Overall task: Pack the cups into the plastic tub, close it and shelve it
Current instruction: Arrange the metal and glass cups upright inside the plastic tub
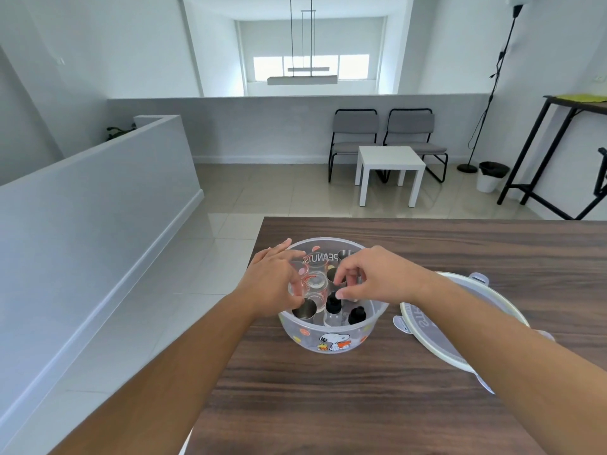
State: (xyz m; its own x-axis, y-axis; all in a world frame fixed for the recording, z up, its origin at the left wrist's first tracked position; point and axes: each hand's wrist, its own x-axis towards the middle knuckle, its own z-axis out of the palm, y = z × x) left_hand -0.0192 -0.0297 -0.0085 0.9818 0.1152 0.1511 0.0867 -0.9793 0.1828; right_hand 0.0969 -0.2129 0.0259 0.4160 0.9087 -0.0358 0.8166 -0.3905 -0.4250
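A round clear plastic tub (331, 339) with a cartoon dog print stands near the left edge of the wooden table (361, 405). Inside are several small cups: clear glasses with red markings (317, 284), steel cups (304, 309), and black-capped bottles (356, 315). My left hand (274, 284) reaches into the tub's left side and grips a clear glass. My right hand (374, 277) is over the tub's middle, fingertips pinching a steel cup (333, 274). The tub's lid (460, 326) lies flat on the table to the right, partly under my right forearm.
The table's left edge runs just beside the tub, with tiled floor below. Beyond the table stand a small white side table (389, 172), two grey chairs (387, 133), a floor lamp (492, 83), a bin (491, 175) and a dark tall table (571, 103) at right.
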